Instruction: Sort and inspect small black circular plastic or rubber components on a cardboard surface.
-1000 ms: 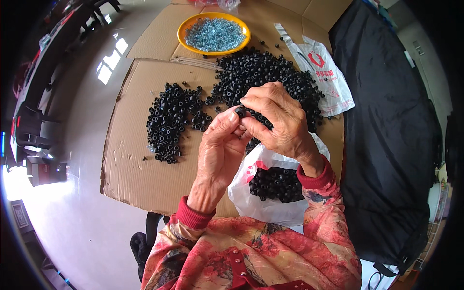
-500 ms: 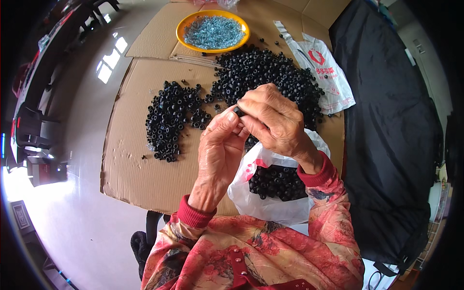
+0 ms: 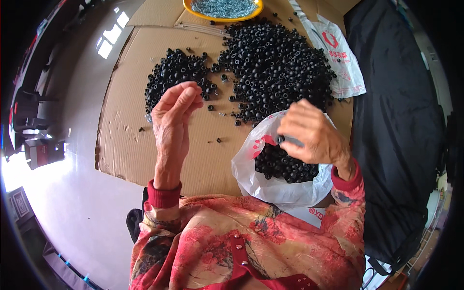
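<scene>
two bare hands work apart above a sheet of cardboard [image 3: 121, 150]. the left hand [image 3: 173, 112] has thumb and fingertips pressed together beside the smaller heap of black pieces [image 3: 176, 67], covering part of it; whether anything sits inside that pinch cannot be seen. the right hand [image 3: 311, 133], blurred, curls over the open white bag [image 3: 241, 169], hiding part of its mouth and of the black beads [image 3: 290, 169] inside. one dark bead [image 3: 281, 139] shows near its thumb, but i cannot tell if the fingers grip it. beyond lies the larger heap [image 3: 280, 63]. the top edge cuts off a yellow plate [image 3: 227, 20] of clear bluish bits [image 3: 224, 7].
</scene>
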`<state>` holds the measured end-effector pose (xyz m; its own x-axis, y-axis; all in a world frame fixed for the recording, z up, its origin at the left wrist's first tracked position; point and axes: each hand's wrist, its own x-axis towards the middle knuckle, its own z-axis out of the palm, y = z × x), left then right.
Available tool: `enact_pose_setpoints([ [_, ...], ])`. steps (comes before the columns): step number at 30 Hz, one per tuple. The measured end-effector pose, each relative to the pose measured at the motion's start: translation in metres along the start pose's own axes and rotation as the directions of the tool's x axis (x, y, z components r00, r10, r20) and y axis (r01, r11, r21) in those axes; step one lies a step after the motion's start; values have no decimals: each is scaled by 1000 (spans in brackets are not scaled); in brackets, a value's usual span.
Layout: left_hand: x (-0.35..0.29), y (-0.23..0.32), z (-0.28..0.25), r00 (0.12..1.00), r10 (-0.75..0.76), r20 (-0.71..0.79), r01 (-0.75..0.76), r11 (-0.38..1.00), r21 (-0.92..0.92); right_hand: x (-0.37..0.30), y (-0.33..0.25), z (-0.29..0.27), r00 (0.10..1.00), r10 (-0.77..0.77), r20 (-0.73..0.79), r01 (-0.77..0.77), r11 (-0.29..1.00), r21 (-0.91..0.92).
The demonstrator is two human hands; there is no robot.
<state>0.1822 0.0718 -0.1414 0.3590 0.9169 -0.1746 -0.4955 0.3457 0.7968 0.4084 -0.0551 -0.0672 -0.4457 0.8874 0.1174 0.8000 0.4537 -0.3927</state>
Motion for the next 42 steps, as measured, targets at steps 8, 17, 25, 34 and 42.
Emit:
enact_pose_setpoints([
  [8,-34,-36,-38,998,-24,53,-8,844,537,14,18,12,998,60,-19,-60,997,43],
  [17,-47,-83,-52,798,136,587,-599,71,798,75,74,90,993,109,-36,-110,994,-7],
  [25,-14,-67,-50,802,318,506,-558,93,825,89,80,110,996,-66,-59,48,964,-263],
  [34,-11,-35,10,947,-260,187,278,957,-78,75,54,67,937,349,-15,-121,367,922],
  [42,-11,-40,28,881,-304,362,441,804,-399,71,39,60,953,293,-79,-24,332,943],
])
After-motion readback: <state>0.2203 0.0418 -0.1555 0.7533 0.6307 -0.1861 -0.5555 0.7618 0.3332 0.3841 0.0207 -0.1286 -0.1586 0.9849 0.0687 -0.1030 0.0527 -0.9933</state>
